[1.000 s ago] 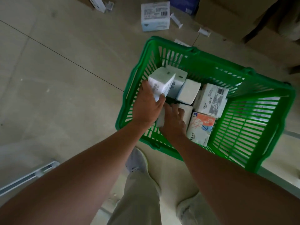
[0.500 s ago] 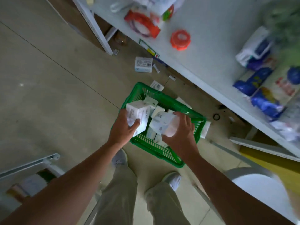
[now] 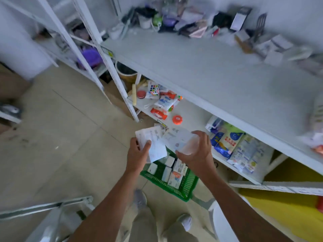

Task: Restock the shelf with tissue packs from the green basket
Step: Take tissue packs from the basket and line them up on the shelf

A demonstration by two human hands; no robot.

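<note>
My left hand point(image 3: 137, 155) grips a white tissue pack point(image 3: 153, 144) and my right hand point(image 3: 196, 151) grips another white tissue pack point(image 3: 178, 139). Both packs hang side by side above the green basket point(image 3: 185, 187), which sits on the floor by my feet with several more white packs point(image 3: 172, 169) inside. The white shelf point(image 3: 218, 72) stretches up and to the right in front of me; its wide middle board is mostly bare. A lower board point(image 3: 192, 116) lies just beyond my hands.
The lower board holds a puzzle cube point(image 3: 153, 89), red tape rolls point(image 3: 177, 119) and blue-and-white bags point(image 3: 230, 145). Blurred clutter lines the back of the upper board. A white upright point(image 3: 120, 81) stands left. A yellow surface point(image 3: 288, 206) lies lower right, a metal frame point(image 3: 43, 206) lower left.
Both hands took a tissue pack each out of the basket and lifted them. My view rose from the basket to the shelf.
</note>
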